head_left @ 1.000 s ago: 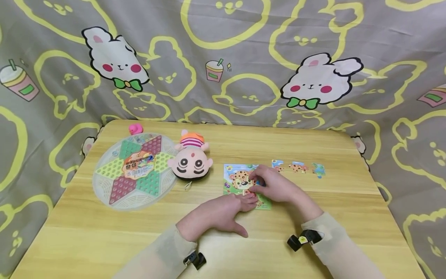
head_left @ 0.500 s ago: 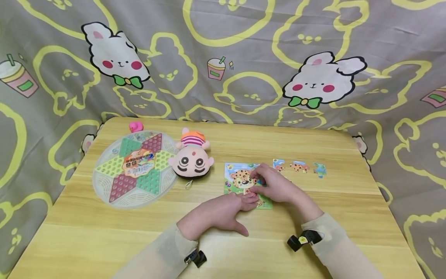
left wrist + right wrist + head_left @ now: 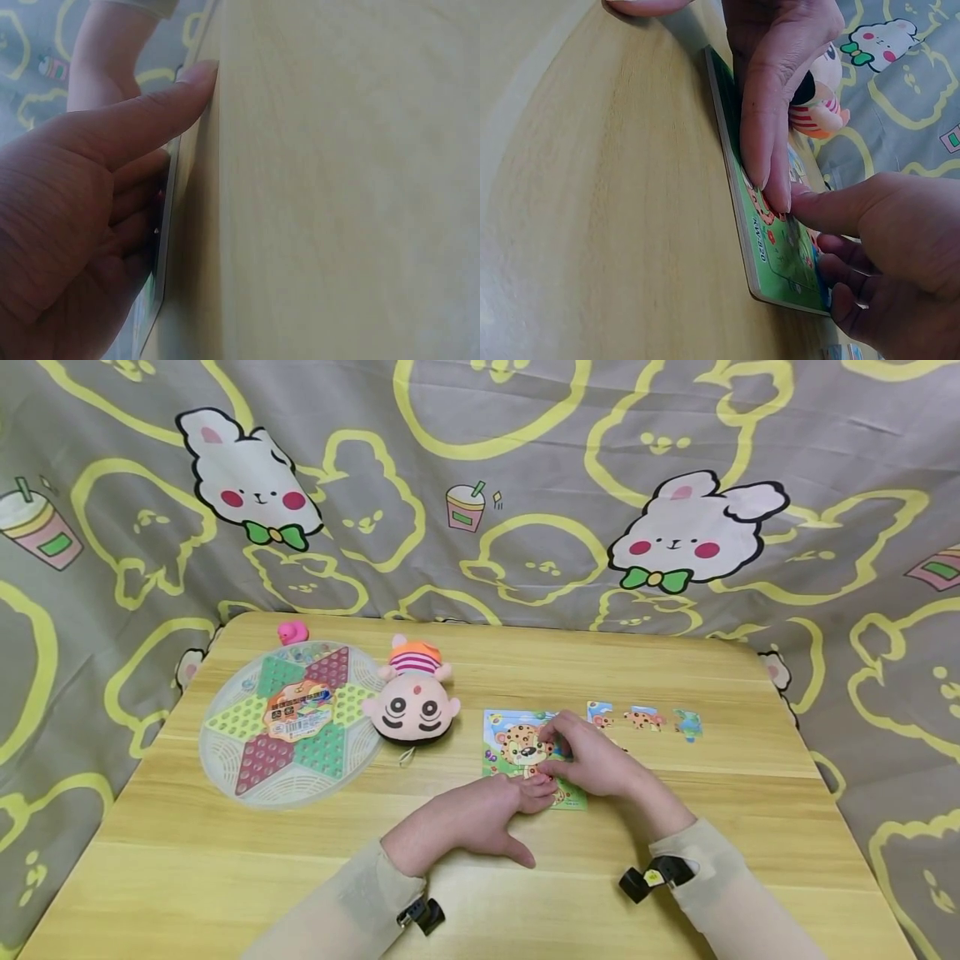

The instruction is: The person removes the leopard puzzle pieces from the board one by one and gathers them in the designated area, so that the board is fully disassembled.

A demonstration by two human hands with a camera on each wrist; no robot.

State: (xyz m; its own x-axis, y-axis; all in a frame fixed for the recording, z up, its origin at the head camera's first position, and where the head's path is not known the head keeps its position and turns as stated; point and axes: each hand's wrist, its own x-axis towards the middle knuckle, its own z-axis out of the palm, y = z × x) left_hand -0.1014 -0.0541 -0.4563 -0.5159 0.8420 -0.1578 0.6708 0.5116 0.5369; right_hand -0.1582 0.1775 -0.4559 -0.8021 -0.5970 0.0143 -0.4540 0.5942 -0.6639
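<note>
A leopard jigsaw puzzle [image 3: 517, 747] on a thin board lies flat on the wooden table. My left hand [image 3: 483, 817] rests straight fingers on its lower part, thumb spread out over the table. From the right side, my right hand [image 3: 588, 756] bends its fingers at the puzzle's edge, its thumb near the left fingertips. In the right wrist view the right thumb [image 3: 829, 206] touches the picture; whether a separate piece sits between those fingers is hidden. Three loose puzzle pieces, a corner one [image 3: 597, 713], a spotted one [image 3: 645, 720] and a blue-green one [image 3: 688, 725], lie beyond the right hand.
Left of the puzzle lies a plush doll [image 3: 412, 706], its head towards me. It touches or overlaps a round Chinese checkers board [image 3: 258, 777]. A pink rubber duck [image 3: 292, 632] stands near the back left edge. A patterned curtain [image 3: 540, 443] hangs behind the table.
Both hands stay in the same place on the puzzle. The head view shifts slightly between the first two frames; the objects keep their places.
</note>
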